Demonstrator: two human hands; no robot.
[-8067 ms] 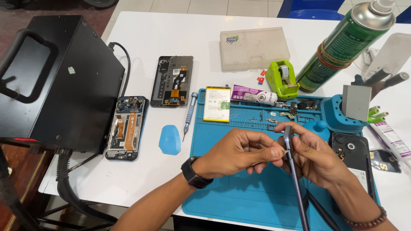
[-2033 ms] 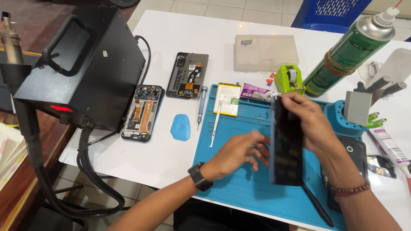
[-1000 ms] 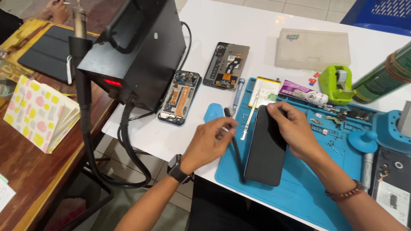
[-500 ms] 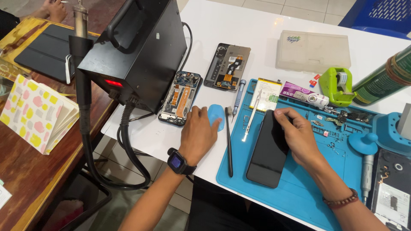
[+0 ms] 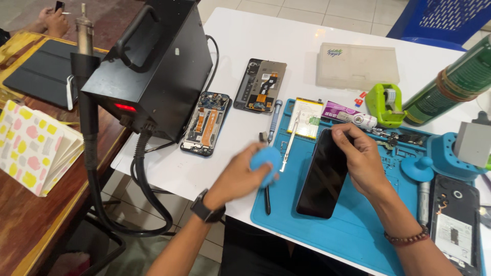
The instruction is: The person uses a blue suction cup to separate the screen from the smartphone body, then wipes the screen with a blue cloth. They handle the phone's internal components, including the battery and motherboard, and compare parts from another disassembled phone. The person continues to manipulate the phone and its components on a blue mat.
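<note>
Near the centre of the frame, the left hand [image 5: 240,176] has its fingers curled around a blue opening pick [image 5: 267,158], lifted just above the left edge of the blue repair mat [image 5: 353,235]; the hand is motion-blurred. The right hand [image 5: 360,158] pinches the upper right edge of a black phone screen [image 5: 323,174], fingers clamped on its rim. The screen lies on the mat, its long axis running from the lower centre up toward the upper right, top end tilted rightward. A thin black tool [image 5: 267,193] lies on the mat beside the screen's lower left. Metal tweezers [image 5: 290,140] lie just above it.
</note>
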